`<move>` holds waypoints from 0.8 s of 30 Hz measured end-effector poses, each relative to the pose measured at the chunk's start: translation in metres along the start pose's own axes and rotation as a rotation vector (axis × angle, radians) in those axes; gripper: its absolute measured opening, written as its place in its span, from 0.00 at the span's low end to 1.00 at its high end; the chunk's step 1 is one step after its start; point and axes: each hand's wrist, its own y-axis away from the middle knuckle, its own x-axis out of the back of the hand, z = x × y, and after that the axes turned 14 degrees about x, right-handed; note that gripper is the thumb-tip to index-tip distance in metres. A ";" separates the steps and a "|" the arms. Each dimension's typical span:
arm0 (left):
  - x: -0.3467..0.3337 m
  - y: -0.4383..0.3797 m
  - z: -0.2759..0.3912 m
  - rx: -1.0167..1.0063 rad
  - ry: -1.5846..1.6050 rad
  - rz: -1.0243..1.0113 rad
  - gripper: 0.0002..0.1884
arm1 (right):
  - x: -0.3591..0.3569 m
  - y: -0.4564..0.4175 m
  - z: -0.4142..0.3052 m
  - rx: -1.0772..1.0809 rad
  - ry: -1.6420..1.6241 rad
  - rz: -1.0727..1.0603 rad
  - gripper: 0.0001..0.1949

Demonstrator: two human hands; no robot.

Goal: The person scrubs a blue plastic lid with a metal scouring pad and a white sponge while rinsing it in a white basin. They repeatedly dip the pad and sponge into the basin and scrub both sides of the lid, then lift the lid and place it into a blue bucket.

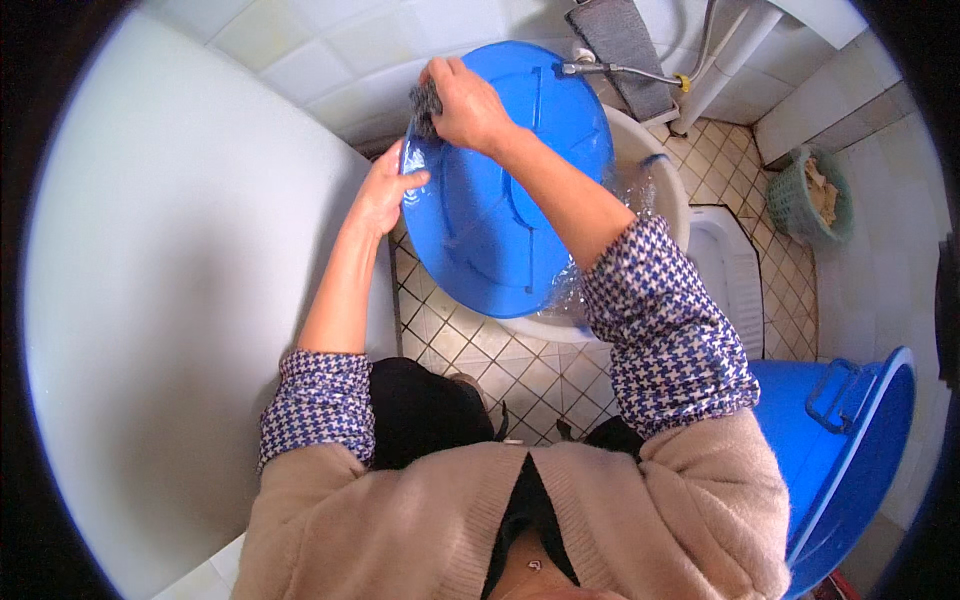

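A large round blue plastic lid (480, 232) is tilted over a pale round tub (679, 187) with water in it. My left hand (382, 191) grips the lid's left edge, thumb on its wet face. In my right hand (469, 109) is a dark grey scouring pad (425, 111), pressed to the lid near its upper left edge. Water glistens beside the lid's lower right side. My right forearm crosses over the lid and hides part of it.
A metal tap (589, 68) with a hose juts over the lid. Right of the tub are a squat toilet (724, 262) and a green wastebasket (799, 199) with paper inside. A big blue plastic barrel (795, 390) lies at the lower right. A pale panel (187, 300) stands close on the left.
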 end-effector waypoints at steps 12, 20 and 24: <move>-0.004 0.000 0.005 -0.036 -0.007 -0.005 0.30 | -0.016 -0.004 0.009 -0.096 0.177 0.199 0.17; -0.005 -0.001 0.003 -0.025 -0.002 -0.014 0.28 | -0.004 -0.003 0.016 -0.090 0.177 0.154 0.18; -0.010 0.000 0.000 -0.031 -0.005 -0.028 0.29 | -0.004 0.004 0.029 -0.119 0.197 0.125 0.18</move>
